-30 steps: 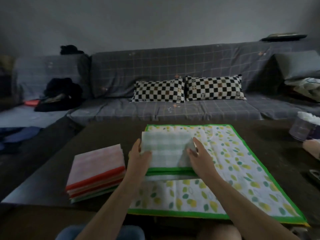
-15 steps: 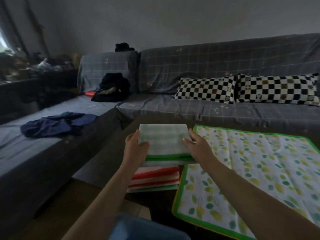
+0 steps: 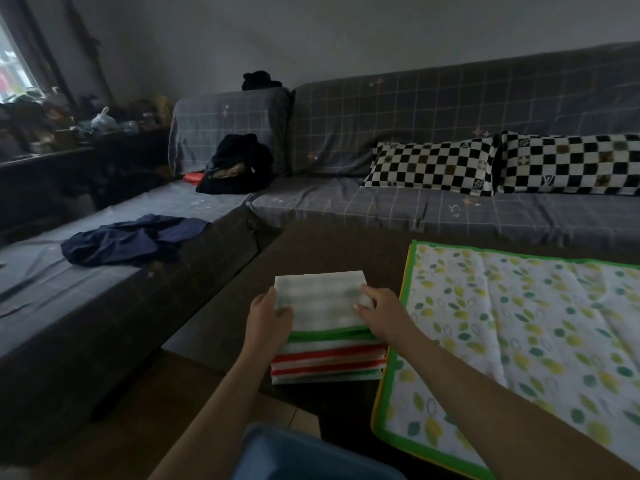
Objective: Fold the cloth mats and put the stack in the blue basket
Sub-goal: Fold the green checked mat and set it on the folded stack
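A folded green-checked mat [image 3: 320, 301] with a green edge lies on top of the stack of folded mats [image 3: 329, 363], whose edges show red, orange and green. My left hand [image 3: 268, 318] grips the folded mat's left side, thumb on top. On its right side rests my right hand [image 3: 381, 315], fingers curled over the edge. The stack sits on the dark table [image 3: 221, 327] near its left front corner. No blue basket is in view.
A large unfolded mat [image 3: 512, 341] with a leaf print and green border lies flat right of the stack. Behind the table runs a grey checked sofa [image 3: 381, 209] with two chequered pillows [image 3: 433, 164], black clothes [image 3: 239, 164] and a dark blue garment [image 3: 131, 239].
Both hands carried the folded green-checked mat left off the leaf-print mat and lowered it onto the stack. The view has swung left.
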Demonstrator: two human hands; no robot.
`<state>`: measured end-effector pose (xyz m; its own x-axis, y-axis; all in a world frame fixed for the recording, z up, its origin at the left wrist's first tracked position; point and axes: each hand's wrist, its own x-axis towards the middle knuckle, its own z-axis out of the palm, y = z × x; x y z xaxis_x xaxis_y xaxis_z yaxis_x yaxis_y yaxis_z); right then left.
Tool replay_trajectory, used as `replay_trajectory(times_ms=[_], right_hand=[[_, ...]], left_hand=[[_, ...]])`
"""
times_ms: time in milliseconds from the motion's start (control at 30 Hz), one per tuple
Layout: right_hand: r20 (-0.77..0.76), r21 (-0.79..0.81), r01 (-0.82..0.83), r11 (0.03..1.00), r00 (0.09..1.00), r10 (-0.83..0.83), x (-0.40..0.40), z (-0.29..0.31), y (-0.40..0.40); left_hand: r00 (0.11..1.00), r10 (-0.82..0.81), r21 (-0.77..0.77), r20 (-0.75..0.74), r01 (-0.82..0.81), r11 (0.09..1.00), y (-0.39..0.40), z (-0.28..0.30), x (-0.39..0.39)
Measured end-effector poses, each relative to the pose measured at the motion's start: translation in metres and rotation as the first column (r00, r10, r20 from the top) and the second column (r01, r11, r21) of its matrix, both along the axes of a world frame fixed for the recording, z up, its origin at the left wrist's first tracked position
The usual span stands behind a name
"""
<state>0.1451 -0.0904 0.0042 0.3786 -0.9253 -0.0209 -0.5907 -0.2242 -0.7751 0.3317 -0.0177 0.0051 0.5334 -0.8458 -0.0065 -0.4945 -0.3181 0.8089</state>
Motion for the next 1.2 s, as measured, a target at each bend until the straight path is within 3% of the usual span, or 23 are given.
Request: replay_trajectory(times_ms=[367, 500, 600, 900, 1033, 1200], right_hand=[[-0.097, 0.012, 0.012, 1.0, 0.995, -0.01, 0.003, -0.027, 0.001], [-0.017, 0.136, -0.031, 0.99, 0.999, 0.034, 0.006, -0.033, 0.006], [-0.05, 0.14, -0.039, 0.989, 0.998, 0.046, 0.008, -0.037, 0.009], [-0.19, 0.075, -0.049, 0.996, 0.98, 0.062, 0.013, -0.038, 0.015], [-0.27, 0.124, -0.077, 0.989, 0.957, 0.108, 0.008, -0.023, 0.013], [-0.172, 0.107, -0.099, 0.989, 0.978, 0.116, -0.003, -0.011, 0.017]], left_hand=[[0.999, -0.012, 0.095, 0.044, 0.007, 0.995, 0.005, -0.02, 0.0], [0.993, -0.079, 0.192, -0.089, 0.095, 0.977, 0.004, -0.019, -0.003], [0.991, -0.087, 0.234, -0.1, 0.108, 0.966, 0.008, -0.023, -0.003], [0.986, -0.16, 0.278, 0.044, 0.142, 0.95, 0.003, -0.033, -0.001], [0.96, -0.237, 0.359, 0.146, 0.172, 0.917, 0.007, -0.021, -0.003], [0.892, -0.181, 0.24, 0.413, 0.085, 0.967, 0.02, -0.003, -0.013]])
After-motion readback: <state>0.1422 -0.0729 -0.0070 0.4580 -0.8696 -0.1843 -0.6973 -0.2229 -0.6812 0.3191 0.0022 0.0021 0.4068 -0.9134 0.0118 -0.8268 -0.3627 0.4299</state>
